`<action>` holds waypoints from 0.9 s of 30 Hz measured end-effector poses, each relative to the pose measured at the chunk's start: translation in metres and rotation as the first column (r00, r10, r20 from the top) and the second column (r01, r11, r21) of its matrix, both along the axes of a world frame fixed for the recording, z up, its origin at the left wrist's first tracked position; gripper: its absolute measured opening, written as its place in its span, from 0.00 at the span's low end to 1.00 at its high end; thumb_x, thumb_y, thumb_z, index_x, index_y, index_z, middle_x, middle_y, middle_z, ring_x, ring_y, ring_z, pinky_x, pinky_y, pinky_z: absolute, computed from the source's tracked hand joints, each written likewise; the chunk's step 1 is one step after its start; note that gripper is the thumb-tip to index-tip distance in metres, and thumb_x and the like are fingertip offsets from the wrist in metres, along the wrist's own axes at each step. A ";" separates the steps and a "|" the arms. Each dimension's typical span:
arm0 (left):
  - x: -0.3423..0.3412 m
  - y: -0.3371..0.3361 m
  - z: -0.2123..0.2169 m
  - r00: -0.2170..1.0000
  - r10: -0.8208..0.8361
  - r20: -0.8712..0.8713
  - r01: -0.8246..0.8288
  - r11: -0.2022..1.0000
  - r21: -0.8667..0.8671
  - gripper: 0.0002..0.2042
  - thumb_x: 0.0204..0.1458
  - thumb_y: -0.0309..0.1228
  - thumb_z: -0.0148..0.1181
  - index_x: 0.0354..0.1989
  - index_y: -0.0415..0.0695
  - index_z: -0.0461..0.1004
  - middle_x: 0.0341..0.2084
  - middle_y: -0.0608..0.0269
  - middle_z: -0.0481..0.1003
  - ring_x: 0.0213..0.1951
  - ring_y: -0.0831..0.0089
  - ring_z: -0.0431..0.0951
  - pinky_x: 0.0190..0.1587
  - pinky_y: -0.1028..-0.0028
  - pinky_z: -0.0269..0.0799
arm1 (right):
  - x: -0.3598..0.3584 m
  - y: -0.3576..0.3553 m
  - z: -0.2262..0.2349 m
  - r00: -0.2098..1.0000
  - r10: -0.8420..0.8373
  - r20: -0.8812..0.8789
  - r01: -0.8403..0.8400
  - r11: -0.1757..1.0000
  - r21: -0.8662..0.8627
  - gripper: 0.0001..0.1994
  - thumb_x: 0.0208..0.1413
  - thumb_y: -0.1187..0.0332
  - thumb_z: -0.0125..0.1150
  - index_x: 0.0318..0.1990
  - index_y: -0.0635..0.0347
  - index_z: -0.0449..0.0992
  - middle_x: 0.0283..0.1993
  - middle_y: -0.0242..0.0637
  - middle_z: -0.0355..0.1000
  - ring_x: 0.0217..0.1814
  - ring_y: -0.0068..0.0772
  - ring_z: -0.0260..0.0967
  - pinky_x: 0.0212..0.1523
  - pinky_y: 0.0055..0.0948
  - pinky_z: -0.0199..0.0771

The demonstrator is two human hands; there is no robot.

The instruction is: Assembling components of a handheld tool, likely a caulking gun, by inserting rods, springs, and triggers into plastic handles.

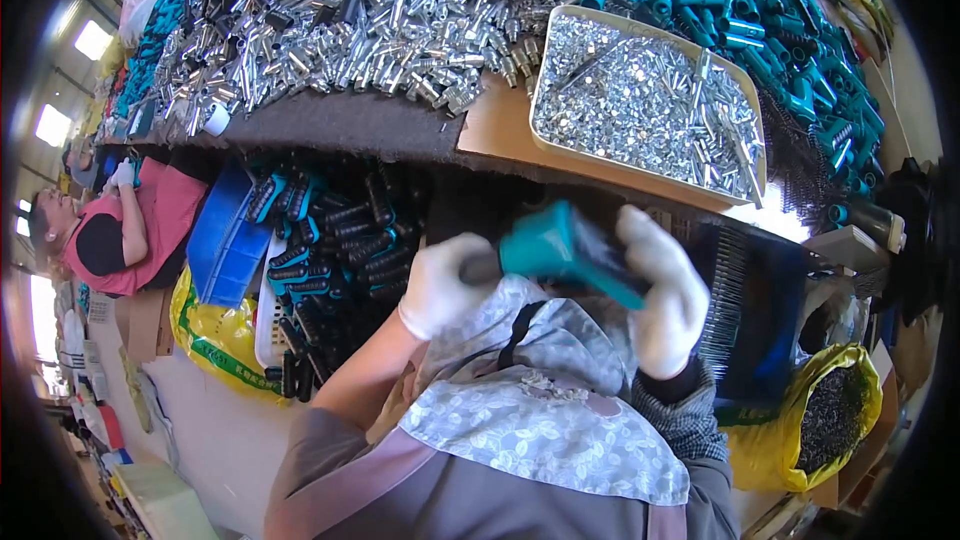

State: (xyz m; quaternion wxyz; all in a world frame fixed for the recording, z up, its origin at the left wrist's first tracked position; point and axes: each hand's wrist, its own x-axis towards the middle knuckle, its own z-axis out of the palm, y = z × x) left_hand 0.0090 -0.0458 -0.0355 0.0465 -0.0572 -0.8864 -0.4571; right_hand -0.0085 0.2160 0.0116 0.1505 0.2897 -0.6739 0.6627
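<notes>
In front of my chest is a teal tool body (545,245) with a dark grip, blurred by motion. My left hand (445,285), in a white glove, is closed around its dark end. My right hand (665,290), also white-gloved, is at the other end of the tool; motion smears its fingers, so I cannot tell whether they grip it. Beyond both hands, on the bench, stands a cream tray (610,170) full of small metal parts.
Silver metal pieces (370,30) heap the bench, with teal housings (740,10) at far right. Black-and-teal tools (330,250) pile at my left, beside a blue bin (228,240). A yellow sack (790,430) of dark bits stands at right. A co-worker (110,220) sits far left.
</notes>
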 end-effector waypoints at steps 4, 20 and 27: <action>0.011 -0.003 -0.017 0.885 -0.457 0.085 0.446 0.785 -0.429 0.12 0.39 0.32 0.72 0.34 0.47 0.81 0.26 0.56 0.80 0.27 0.57 0.81 0.32 0.66 0.77 | -0.021 0.002 0.011 0.970 0.184 -0.159 -0.157 0.974 0.164 0.14 0.60 0.63 0.57 0.44 0.65 0.80 0.52 0.50 0.76 0.65 0.57 0.69 0.69 0.55 0.61; 0.006 0.018 -0.023 0.932 -0.230 0.279 0.242 0.970 -0.010 0.16 0.47 0.38 0.69 0.40 0.42 0.80 0.29 0.45 0.80 0.34 0.46 0.82 0.40 0.57 0.77 | -0.012 -0.011 0.019 0.947 0.210 -0.242 -0.164 0.967 0.197 0.11 0.50 0.73 0.61 0.42 0.63 0.80 0.46 0.48 0.78 0.48 0.49 0.77 0.55 0.44 0.75; -0.005 0.013 0.028 0.798 -0.520 0.305 0.585 0.541 -0.605 0.11 0.53 0.41 0.62 0.34 0.48 0.76 0.25 0.57 0.79 0.29 0.57 0.83 0.31 0.59 0.78 | -0.029 0.012 -0.046 0.978 -0.199 0.058 0.060 0.540 0.840 0.11 0.56 0.61 0.60 0.34 0.56 0.84 0.33 0.43 0.80 0.34 0.47 0.79 0.37 0.42 0.79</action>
